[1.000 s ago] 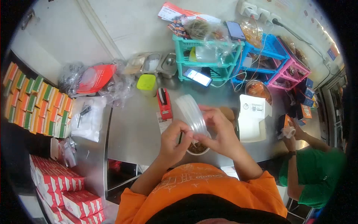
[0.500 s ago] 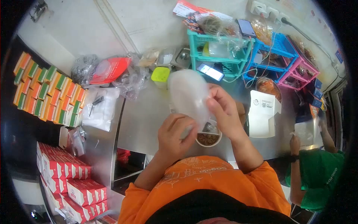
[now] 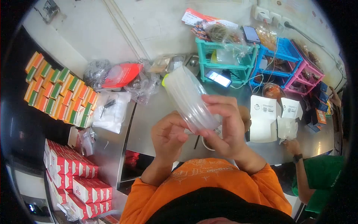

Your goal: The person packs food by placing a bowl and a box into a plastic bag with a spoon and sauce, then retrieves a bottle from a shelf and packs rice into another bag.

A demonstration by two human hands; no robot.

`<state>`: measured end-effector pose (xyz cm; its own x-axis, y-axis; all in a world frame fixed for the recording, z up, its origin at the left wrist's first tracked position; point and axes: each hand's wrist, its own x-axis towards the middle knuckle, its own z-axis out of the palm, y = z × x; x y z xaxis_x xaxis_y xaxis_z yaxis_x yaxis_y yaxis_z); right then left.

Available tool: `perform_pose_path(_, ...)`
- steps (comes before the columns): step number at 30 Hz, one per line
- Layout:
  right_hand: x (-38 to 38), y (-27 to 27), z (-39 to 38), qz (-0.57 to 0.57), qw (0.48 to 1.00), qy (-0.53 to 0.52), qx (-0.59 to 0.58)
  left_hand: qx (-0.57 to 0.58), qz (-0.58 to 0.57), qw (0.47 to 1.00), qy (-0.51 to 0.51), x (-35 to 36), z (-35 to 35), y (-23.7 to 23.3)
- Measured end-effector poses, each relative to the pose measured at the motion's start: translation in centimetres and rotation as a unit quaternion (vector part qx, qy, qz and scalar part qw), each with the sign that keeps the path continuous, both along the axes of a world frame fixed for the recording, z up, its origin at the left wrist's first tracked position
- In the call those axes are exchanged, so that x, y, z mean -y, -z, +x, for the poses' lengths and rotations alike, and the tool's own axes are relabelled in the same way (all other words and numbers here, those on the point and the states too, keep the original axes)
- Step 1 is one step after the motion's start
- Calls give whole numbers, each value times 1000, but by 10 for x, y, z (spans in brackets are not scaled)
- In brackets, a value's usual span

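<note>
Plastic bundle (image 3: 187,98): long axis slanted, far end leftward.

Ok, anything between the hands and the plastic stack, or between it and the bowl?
Nothing visible separates the right hand from the plastic stack it holds; the left hand is at its lower end. Toward the bowl, the only visible obstacle is the right hand itself, partly hiding it.

White lettering (image 3: 216,164) curves across an orange shirt (image 3: 227,179) at the near edge, too blurred to spell out; a round black emblem (image 3: 257,106) and a square code (image 3: 265,107) mark an open white box (image 3: 261,128) at right. Print on red-and-white cartons (image 3: 91,189) at near left is illegible.
</note>
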<state>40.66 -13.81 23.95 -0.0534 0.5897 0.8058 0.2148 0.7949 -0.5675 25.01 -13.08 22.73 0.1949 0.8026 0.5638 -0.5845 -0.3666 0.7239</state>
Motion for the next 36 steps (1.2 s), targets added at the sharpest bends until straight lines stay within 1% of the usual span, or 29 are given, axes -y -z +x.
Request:
perform_pose_path(2, 3, -4, 1, 20, 1000, 14, 16, 4, -12, 1000, 13, 2, 0, -2)
perform_pose_path(4, 6, -8, 3, 55, 996, 35, 55, 14, -44, 999, 19, 5, 0, -5)
perform_pose_path(7, 10, -11, 3, 74, 995, 41, 59, 7, -62, 998, 26, 8, -1, -9)
perform_pose_path(11, 11, -10, 4, 88, 994, 45, 53, 2, -34, 999, 27, 7, -2, -4)
perform_pose_path(14, 12, -10, 5, 93, 994, 44, 45, 11, -18, 998, 55, 7, -3, -3)
perform_pose_path(17, 14, -12, 6, 93, 994, 49, 41, -19, -1, 999, 51, 8, -7, -5)
perform_pose_path(19, 14, -12, 8, 88, 994, 39, 47, -129, 48, 990, -8, 11, -7, -13)
perform_pose_path(20, 15, -13, 8, 88, 994, 39, 47, -129, 47, 991, -8, 14, -7, -16)
perform_pose_path(22, 16, -15, 8, 63, 995, 14, 75, -222, 73, 960, -152, 18, -5, -19)
perform_pose_path(23, 17, -15, 5, 62, 995, 14, 75, -222, 72, 961, -151, 17, -6, -21)
perform_pose_path(24, 17, -15, 2, 40, 998, 1, 41, -288, 154, 923, -205, 14, -8, -23)
perform_pose_path(25, 17, -15, 1, 17, 1000, -11, 7, -349, 234, 871, -255, 12, -10, -24)
perform_pose_path(26, 17, -13, 1, 15, 1000, -10, 8, -349, 233, 872, -253, 11, -9, -24)
perform_pose_path(28, 14, -5, 3, -15, 997, -13, 75, -414, 242, 836, -268, 9, -6, -22)
perform_pose_path(29, 12, 0, 3, -18, 997, -9, 77, -411, 241, 838, -265, 7, -5, -19)
perform_pose_path(31, 4, 14, 8, -82, 992, -18, 93, -428, 248, 841, -220, -1, -2, -6)
perform_pose_path(32, -3, 25, 11, -89, 991, -14, 95, -426, 243, 844, -215, -2, -4, 2)
perform_pose_path(34, -29, 51, 20, -153, 979, 113, 78, -394, 179, 882, -186, -1, -14, 18)
perform_pose_path(35, -45, 64, 29, -188, 971, 143, 35, -395, 175, 883, -181, 1, -20, 23)
perform_pose_path(36, -64, 79, 41, -220, 960, 171, -5, -344, 119, 912, -189, 3, -27, 28)
